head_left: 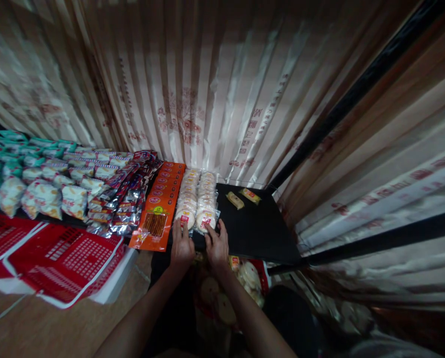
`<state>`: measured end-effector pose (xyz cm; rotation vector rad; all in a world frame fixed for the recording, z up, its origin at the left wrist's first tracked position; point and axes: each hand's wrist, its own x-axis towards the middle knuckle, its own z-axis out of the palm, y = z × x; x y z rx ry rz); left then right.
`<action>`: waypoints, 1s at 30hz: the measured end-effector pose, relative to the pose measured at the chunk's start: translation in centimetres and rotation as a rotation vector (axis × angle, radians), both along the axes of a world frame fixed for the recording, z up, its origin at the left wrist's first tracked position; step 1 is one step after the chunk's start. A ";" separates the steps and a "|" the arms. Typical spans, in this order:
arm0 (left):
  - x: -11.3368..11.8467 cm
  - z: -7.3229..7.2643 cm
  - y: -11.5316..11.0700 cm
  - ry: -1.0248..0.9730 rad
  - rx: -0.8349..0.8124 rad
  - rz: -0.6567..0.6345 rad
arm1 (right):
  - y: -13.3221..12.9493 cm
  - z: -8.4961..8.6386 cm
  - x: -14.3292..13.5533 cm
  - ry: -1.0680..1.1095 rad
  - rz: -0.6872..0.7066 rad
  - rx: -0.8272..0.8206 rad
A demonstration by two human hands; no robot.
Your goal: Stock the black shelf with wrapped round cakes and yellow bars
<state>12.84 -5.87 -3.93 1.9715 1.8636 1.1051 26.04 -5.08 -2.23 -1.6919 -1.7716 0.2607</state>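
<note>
Two columns of clear-wrapped round white crackers lie side by side on a narrow black shelf (pixel 257 231). My left hand (pixel 182 247) touches the front packet (pixel 185 219) of the left column, its fingers stretched forward. At the near end of the right column, my right hand (pixel 217 245) rests on another cracker packet (pixel 206 222) with its fingers spread. Neither hand lifts a packet. The undersides of the fingertips are hidden.
Left of the crackers lie orange snack packs (pixel 161 199), dark red packets (pixel 127 199) and several white snack bags (pixel 75 201). Two small yellow packets (pixel 235 200) sit right. Below is an open bag of wrapped snacks (pixel 250 278). Curtains (pixel 185 89) and a dark pole (pixel 319 134) border the shelf.
</note>
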 end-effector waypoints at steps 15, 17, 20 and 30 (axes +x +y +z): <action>0.0 -1.3 1.1 0.054 0.177 -0.024 | 1.5 -1.4 0.3 0.053 0.058 0.144; 0.0 -1.3 1.1 0.049 0.193 -0.030 | 1.4 -1.2 0.3 0.046 0.062 0.176; -0.2 -1.1 0.9 0.048 0.215 -0.059 | 0.9 -0.7 0.6 0.047 0.061 0.229; 1.4 -1.0 -5.4 0.070 0.097 -0.245 | -7.9 -2.8 4.8 0.056 0.154 0.025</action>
